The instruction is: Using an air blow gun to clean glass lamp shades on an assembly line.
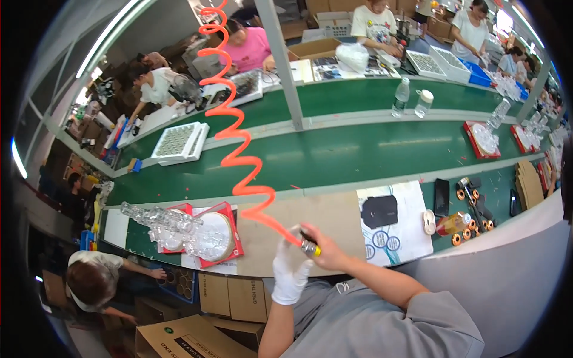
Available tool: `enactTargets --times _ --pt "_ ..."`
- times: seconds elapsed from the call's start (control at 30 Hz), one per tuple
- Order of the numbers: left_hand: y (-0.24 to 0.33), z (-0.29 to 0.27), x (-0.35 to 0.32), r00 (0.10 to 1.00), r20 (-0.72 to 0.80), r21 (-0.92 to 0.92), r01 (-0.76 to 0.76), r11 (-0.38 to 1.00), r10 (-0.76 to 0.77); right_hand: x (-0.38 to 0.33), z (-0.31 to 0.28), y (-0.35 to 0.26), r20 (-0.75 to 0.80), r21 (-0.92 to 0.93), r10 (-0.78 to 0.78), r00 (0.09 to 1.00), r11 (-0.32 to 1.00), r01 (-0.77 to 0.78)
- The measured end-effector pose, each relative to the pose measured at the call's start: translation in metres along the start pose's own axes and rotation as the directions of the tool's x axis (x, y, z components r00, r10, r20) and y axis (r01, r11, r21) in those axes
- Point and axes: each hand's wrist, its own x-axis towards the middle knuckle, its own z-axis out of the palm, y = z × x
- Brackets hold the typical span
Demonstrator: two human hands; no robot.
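Note:
My right hand (327, 249), bare, is closed around a small dark air tool (310, 247) with a metal fitting and a yellow ring. An orange coiled air hose (265, 219) runs down from above to this tool. My left hand (290, 275) wears a white glove and stands upright beside it. The gloved fingers stretch up behind the hose's lower end, and the thumb stands apart. Both hands are over the front edge of the bench, near a sheet of brown cardboard (310, 224).
To the left, red trays (237, 230) hold clear plastic-looking pieces. A dark flat piece (379, 211) lies on printed paper, near a phone (441, 197) and copper-coloured rings (456, 239). Cardboard boxes (230, 295) stand below. Beyond runs a green conveyor (358, 143); co-workers sit across it.

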Motion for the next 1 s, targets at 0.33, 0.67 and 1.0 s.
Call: enactTargets --times 0.33,0.67,1.0 --pt "-0.048 0.031 -0.024 0.922 0.19 -0.173 0.369 0.913 -0.337 -0.056 0.032 0.107 0.022 0.252 0.183 0.983 0.95 -0.182" --pt "-0.067 0.023 -0.023 0.922 0.111 -0.108 0.381 0.918 -0.37 -0.053 0.042 0.162 0.233 0.037 -0.009 0.972 0.999 0.001" --pt "-0.078 -0.014 -0.042 0.879 -0.275 -0.154 0.361 0.92 -0.39 -0.038 0.015 0.064 0.346 -0.295 -0.001 0.938 0.949 0.109"
